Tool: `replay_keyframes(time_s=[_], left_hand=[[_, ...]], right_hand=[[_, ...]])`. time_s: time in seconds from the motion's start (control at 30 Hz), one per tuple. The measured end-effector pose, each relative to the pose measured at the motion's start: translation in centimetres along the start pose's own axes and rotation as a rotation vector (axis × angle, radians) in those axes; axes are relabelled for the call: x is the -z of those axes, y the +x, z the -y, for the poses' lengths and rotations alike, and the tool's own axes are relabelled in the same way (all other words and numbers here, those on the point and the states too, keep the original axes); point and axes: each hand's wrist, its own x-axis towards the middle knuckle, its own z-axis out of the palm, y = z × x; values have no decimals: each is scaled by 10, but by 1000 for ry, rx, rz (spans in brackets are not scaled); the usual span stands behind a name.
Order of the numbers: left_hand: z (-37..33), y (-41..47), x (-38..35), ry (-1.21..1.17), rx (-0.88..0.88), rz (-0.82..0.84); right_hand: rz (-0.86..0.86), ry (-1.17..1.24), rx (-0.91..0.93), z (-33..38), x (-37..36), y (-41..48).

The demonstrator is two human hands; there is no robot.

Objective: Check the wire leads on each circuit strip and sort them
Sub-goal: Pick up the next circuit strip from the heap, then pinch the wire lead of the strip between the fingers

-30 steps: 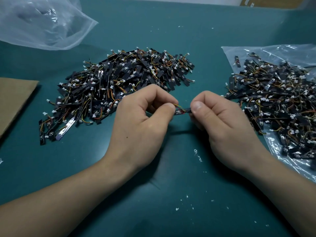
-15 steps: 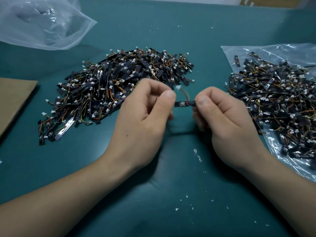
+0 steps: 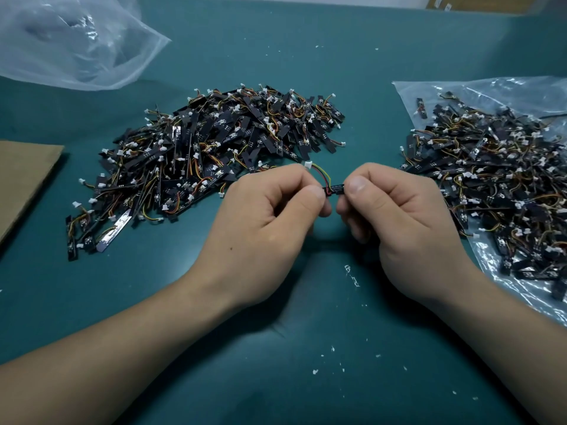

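One circuit strip (image 3: 335, 189) is pinched above the tabletop (image 3: 276, 363) between left hand (image 3: 264, 222) and right hand (image 3: 399, 216), held close together; its long axis runs left–right, hand to hand; wire leads (image 3: 322, 174) arch up at the left end.

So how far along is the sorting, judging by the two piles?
One circuit strip is in hand: the left hand and right hand pinch its ends, wire leads arching up. The centre pile lies on the mat, the right pile on a plastic bag. Which is checked I cannot tell; both are large, so plenty likely remains.
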Motion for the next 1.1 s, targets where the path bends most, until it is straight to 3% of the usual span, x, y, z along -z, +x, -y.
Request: replay_keyframes(time_s=[1.1], left_hand=[[-2, -1, 0, 31, -10, -31]], right_hand=[[37, 12, -6, 1, 1, -1]])
